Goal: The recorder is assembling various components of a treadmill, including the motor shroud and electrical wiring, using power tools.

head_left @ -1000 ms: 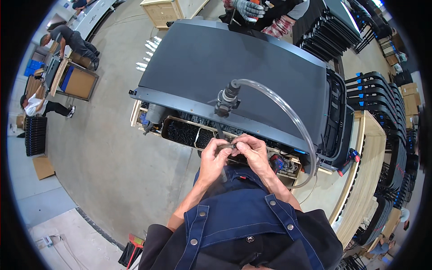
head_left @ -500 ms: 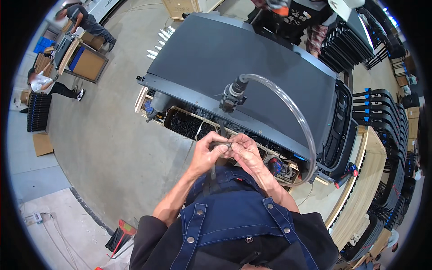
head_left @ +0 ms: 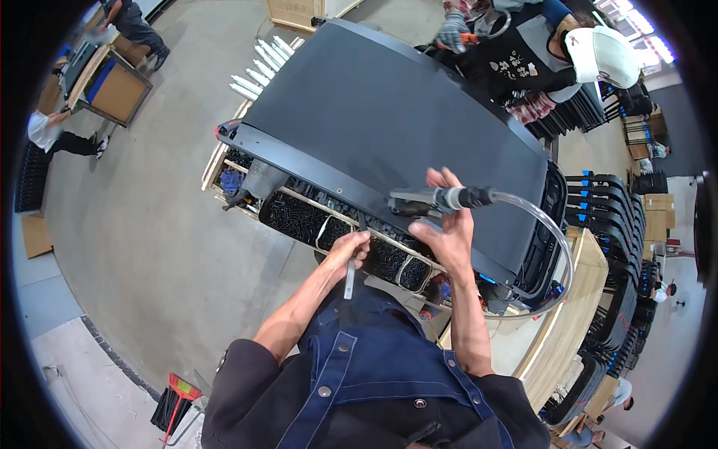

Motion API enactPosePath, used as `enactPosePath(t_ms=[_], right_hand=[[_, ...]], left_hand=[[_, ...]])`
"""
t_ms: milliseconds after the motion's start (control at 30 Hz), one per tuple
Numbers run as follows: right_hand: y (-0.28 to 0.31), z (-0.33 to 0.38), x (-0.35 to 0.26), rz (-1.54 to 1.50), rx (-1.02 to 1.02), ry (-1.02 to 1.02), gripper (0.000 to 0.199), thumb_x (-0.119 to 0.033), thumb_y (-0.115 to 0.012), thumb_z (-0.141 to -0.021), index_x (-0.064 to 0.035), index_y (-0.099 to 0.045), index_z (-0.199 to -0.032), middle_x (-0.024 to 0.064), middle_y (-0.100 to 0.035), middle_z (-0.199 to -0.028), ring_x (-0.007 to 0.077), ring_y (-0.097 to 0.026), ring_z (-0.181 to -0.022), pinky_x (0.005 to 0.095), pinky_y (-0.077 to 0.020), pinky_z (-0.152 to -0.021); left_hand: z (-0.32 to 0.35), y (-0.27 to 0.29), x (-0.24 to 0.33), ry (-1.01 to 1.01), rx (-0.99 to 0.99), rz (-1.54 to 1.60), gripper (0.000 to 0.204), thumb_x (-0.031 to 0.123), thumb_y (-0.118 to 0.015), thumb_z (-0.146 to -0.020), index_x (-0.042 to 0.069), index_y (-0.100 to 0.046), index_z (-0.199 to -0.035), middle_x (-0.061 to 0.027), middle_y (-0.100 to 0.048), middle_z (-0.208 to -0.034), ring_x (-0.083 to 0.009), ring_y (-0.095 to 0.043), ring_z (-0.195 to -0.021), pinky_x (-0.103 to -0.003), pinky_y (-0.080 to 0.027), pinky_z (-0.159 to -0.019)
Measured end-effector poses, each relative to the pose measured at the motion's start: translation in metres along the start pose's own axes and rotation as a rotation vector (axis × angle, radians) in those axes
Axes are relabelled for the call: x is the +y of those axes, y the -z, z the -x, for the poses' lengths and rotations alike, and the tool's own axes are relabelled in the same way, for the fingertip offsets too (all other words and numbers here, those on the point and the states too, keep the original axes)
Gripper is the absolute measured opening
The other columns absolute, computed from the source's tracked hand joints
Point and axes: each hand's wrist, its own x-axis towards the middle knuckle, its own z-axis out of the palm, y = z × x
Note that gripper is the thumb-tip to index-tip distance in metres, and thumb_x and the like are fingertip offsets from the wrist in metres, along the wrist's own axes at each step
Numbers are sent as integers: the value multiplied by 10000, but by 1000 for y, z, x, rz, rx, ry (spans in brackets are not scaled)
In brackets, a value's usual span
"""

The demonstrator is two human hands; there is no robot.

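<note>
My left hand (head_left: 349, 250) is closed around a narrow flat grey strip (head_left: 348, 283) in front of the frame; one end sticks out below my fist. My right hand (head_left: 453, 238) is raised over the near edge of a large dark grey panel (head_left: 389, 112), with fingers spread and thumb out. Right beside its palm and fingers is a dark, motion-blurred air tool (head_left: 422, 200) on a clear hose (head_left: 557, 232). Whether the palm touches the tool, I cannot tell. Bins of small black parts (head_left: 299, 218) sit under the panel's near rail (head_left: 314, 173).
Across the panel stands a person in a white cap (head_left: 606, 56), one gloved hand (head_left: 452, 31) on an orange-handled tool. White tubes (head_left: 258, 71) lie at the panel's left end. Black frames (head_left: 609, 217) are stacked at right beside a wooden crate (head_left: 568, 314). Two people work far left.
My hands were together over a small dark piece. Now they are apart: the left holds the strip lower down, and the right has risen to the air tool, which has swung rightward and lower.
</note>
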Motion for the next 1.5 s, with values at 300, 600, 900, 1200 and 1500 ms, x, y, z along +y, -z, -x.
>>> enactPosePath(t_ms=[300, 600, 900, 1200, 1500], right_hand=[[-15, -22, 24, -162, -119, -99, 999, 21, -876, -648, -73, -399, -1521, 161, -656, -1280, 254, -642, -1142, 417, -520, -1016], [-28, -37, 30, -23, -32, -53, 595, -136, -859, -748, -28, -602, -1274, 186, -640, -1328, 277, -610, -1205, 436, -500, -1030], [-45, -27, 35, -177, 93, -27, 440, -63, -845, -776, -52, -595, -1138, 151, -683, -1085, 272, -639, -1088, 463, -507, -990], [-45, -26, 45, -71, 59, 8, 427, -108, -845, -772, -74, -566, -1095, 125, -656, -1059, 290, -648, -1058, 531, -432, -1100], [-47, -28, 47, -63, 42, 77, 369, -76, -848, -781, -44, -601, -1053, 143, -700, -1038, 283, -682, -1044, 520, -478, -1067]], left_hand=[[-104, 11, 12, 227, -418, 434, 223, 304, -751, -907, 124, -635, -970, 15, -562, -794, -75, -496, -626, -197, -325, -480], [-124, -3, 28, 175, -507, 251, 172, 247, -760, -912, 166, -617, -861, 45, -513, -710, -81, -455, -590, -241, -306, -505], [-137, 23, 19, -89, -305, -53, 185, 233, -678, -974, 85, -659, -1083, 0, -616, -933, -99, -580, -768, -277, -504, -651], [-139, 18, 2, -43, -278, 68, 185, 46, -694, -934, 108, -632, -1098, -2, -608, -961, -124, -602, -829, -289, -518, -650], [-159, 23, -29, -25, -254, 182, 382, 16, -743, -882, 169, -630, -1214, 7, -649, -1061, -136, -603, -872, -302, -515, -666]])
